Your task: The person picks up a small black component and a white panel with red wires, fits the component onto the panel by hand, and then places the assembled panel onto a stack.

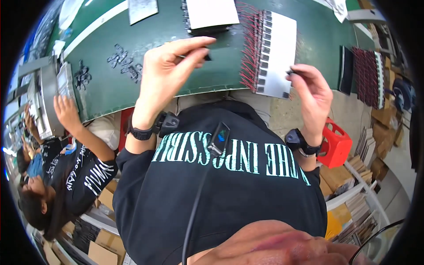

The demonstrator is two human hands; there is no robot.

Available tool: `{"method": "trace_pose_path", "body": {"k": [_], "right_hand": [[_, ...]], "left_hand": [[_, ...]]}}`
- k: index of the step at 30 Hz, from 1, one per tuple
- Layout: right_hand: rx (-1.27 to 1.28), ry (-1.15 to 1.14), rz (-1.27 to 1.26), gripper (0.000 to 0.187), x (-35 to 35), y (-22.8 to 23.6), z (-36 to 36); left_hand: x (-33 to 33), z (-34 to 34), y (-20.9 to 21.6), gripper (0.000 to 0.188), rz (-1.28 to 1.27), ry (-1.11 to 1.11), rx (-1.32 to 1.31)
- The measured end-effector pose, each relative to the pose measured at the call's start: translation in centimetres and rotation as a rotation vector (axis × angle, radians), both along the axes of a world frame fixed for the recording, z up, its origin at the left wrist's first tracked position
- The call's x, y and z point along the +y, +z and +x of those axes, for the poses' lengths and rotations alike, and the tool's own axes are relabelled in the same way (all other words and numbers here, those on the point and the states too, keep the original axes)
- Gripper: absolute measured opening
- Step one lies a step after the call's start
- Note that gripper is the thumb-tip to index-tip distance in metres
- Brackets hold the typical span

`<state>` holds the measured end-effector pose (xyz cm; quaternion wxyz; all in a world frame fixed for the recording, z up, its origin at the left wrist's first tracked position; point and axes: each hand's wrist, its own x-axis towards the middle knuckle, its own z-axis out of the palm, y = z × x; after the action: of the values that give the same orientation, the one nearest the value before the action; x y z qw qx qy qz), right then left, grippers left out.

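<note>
My left hand (172, 62) is raised over the near part of the green table, thumb and fingers pinched on a small black piece (207, 57). The exact kind of this piece is too small to tell. At the right edge of a white board (282, 42), my right hand (312, 95) pinches another small dark piece (290, 73). Along the board's left side runs a column of small black square parts (263, 57), with thin red wires (249, 62) sticking out to the left. Loose black pieces (118, 56) lie on the table to the left of my left hand.
A stack topped with a white sheet (213, 13) stands at the far middle of the green table (176, 26). More red-wired parts (367, 75) lie at the right. A red stool (334, 143) stands below the right side. A co-worker's hand (66, 110) is by a grey machine (44, 88) at left.
</note>
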<state>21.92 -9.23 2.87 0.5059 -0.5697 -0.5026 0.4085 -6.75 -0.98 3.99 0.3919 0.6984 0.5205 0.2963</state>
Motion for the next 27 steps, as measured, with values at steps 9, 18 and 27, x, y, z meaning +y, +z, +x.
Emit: {"method": "trace_pose_path", "body": {"k": [9,18,27], "right_hand": [[0.041,0.058,0.023,0.020,2.6,-0.1,-3.5],[0.092,-0.004,0.034,0.013,3.4,-2.6,-2.5],[-0.154,0.093,0.069,0.018,3.6,-2.9,-1.6]], "left_hand": [[-0.1,8.9,-3.0,0.028,-0.323,-0.096,-0.706],[-0.2,9.0,-3.5,0.031,-0.545,-0.175,-0.780],[-0.7,9.3,-4.0,0.029,-0.448,-0.185,-0.741]]}}
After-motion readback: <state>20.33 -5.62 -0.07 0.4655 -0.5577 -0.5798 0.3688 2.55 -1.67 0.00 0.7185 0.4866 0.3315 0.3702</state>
